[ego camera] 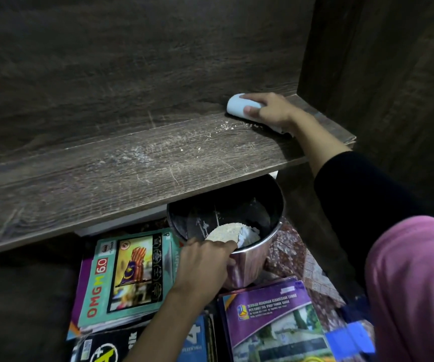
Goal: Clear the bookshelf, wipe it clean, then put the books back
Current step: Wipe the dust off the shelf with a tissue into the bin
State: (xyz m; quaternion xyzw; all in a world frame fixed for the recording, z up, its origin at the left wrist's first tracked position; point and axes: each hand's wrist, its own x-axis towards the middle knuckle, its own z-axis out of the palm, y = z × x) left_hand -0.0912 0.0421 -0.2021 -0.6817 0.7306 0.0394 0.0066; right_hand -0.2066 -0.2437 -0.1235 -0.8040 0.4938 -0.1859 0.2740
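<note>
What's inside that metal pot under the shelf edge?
A heap of pale crumbs and something white and crumpled lie in the metal pot. The left hand grips its rim; the shelf hides the pot's far part.

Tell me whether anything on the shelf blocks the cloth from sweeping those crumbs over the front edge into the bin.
Nothing visible does. Between the cloth in the right hand and the front edge of the shelf lie only the crumbs. The left hand holds the bin below that edge; the books are on the floor.
</note>
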